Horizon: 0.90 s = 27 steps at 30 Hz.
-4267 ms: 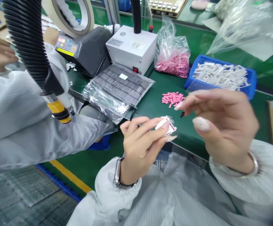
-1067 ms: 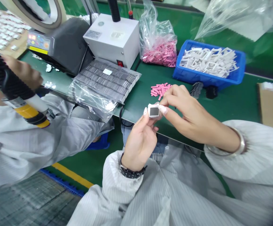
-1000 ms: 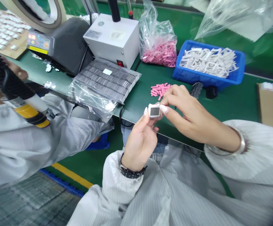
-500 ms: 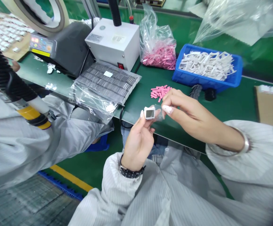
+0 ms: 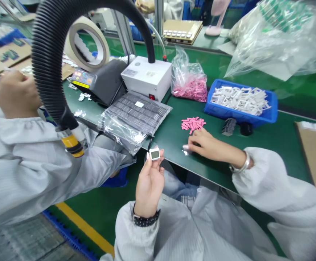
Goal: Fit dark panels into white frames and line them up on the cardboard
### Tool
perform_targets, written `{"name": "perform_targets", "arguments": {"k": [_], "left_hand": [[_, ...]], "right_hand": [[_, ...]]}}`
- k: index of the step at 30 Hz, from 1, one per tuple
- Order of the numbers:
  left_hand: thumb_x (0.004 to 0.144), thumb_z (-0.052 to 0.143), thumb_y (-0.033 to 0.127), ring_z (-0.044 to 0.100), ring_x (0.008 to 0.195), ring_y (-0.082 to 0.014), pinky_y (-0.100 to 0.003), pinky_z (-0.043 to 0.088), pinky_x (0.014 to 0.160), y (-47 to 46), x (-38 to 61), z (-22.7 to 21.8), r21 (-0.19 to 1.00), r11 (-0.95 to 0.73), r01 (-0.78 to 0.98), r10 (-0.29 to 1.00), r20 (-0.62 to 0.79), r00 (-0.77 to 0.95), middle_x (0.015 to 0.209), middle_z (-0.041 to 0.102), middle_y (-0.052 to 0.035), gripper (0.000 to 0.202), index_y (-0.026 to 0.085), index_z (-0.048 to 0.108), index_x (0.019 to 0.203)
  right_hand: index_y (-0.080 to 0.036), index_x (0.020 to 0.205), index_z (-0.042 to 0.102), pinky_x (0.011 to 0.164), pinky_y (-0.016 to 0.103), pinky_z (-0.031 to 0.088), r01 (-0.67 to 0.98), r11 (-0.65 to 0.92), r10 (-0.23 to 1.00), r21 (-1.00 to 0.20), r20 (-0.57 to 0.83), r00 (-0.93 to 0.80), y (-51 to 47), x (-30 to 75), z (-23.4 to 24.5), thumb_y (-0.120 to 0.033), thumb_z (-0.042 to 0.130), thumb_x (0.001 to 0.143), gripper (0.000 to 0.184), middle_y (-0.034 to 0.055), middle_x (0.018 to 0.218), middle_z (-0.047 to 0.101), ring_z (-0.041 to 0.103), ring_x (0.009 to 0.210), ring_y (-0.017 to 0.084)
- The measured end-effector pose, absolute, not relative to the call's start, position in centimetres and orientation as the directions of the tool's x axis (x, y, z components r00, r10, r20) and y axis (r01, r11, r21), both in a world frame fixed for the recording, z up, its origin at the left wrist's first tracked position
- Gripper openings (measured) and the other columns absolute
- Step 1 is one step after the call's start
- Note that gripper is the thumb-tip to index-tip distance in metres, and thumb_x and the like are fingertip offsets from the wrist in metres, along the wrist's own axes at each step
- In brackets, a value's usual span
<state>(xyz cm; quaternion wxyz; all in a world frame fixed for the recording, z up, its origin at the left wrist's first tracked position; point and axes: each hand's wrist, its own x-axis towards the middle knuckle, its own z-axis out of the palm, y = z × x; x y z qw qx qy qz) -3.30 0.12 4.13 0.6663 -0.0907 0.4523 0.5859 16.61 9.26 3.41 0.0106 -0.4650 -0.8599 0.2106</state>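
Observation:
My left hand (image 5: 150,183) is closed around a small white-framed LCD screen (image 5: 155,154), held between thumb and fingers with its grey face up, just off the table edge. Over the green table (image 5: 171,145), my right hand (image 5: 210,146) is low, thumb and fingers drawn together. At its fingertips is a small shiny piece of clear film (image 5: 185,152), which touches them or lies right under them. A loose heap of pink strips (image 5: 193,124) lies just beyond my right hand.
A blue bin (image 5: 239,113) holds white plastic frames. Behind the heap stands a clear bag (image 5: 189,85) of pink strips. Left are a tray of grey parts (image 5: 138,112), a white box (image 5: 147,78) and a black hose (image 5: 47,65). A co-worker's hand (image 5: 19,94) is far left.
My right hand has moved away from the screen and down to the tabletop with the clear film. My left hand has drawn left with the screen still held. The camera view has tilted up.

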Motion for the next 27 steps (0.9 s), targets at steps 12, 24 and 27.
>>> {"name": "perform_targets", "arguments": {"k": [12, 24, 27], "left_hand": [[0.097, 0.045, 0.025, 0.063, 0.084, -0.0086, -0.019, 0.039, 0.066, 0.3, -4.2, 2.7, 0.326, 0.301, -0.896, 0.634, -0.771, -0.067, 0.096, 0.072, -0.0048, 0.022, 0.016, 0.064, 0.104], [0.095, 0.045, 0.019, 0.065, 0.077, -0.0103, -0.021, 0.042, 0.058, -2.5, -7.6, 1.4, 0.373, 0.247, -0.894, 0.567, -0.804, -0.178, 0.092, 0.070, -0.0047, 0.022, 0.019, 0.060, 0.112], [0.094, 0.045, 0.016, 0.065, 0.079, -0.0116, -0.022, 0.044, 0.059, -3.4, -8.9, 0.5, 0.395, 0.233, -0.889, 0.574, -0.794, -0.202, 0.096, 0.070, -0.0053, 0.026, 0.021, 0.058, 0.117]], "right_hand": [[-0.015, 0.077, 0.059, 0.070, 0.034, 0.033, 0.831, 0.498, 0.867, -0.248, 0.108, -0.487, 8.5, 12.9, 5.2, -0.022, 0.068, 0.081, 0.013, 0.0087, 0.080, 0.059, 0.049, 0.080, 0.024], [-0.011, 0.094, 0.060, 0.057, 0.023, 0.050, -0.052, -0.305, 0.910, -0.951, -0.274, -0.312, 17.5, -16.6, 8.4, -0.032, 0.054, 0.094, 0.022, -0.0004, 0.079, 0.061, 0.057, 0.062, 0.008], [-0.011, 0.095, 0.061, 0.060, 0.025, 0.052, -0.169, -0.366, 0.916, -0.915, -0.322, -0.239, 18.6, -19.9, 7.1, -0.038, 0.054, 0.093, 0.028, 0.0005, 0.083, 0.063, 0.061, 0.067, 0.011]]}}
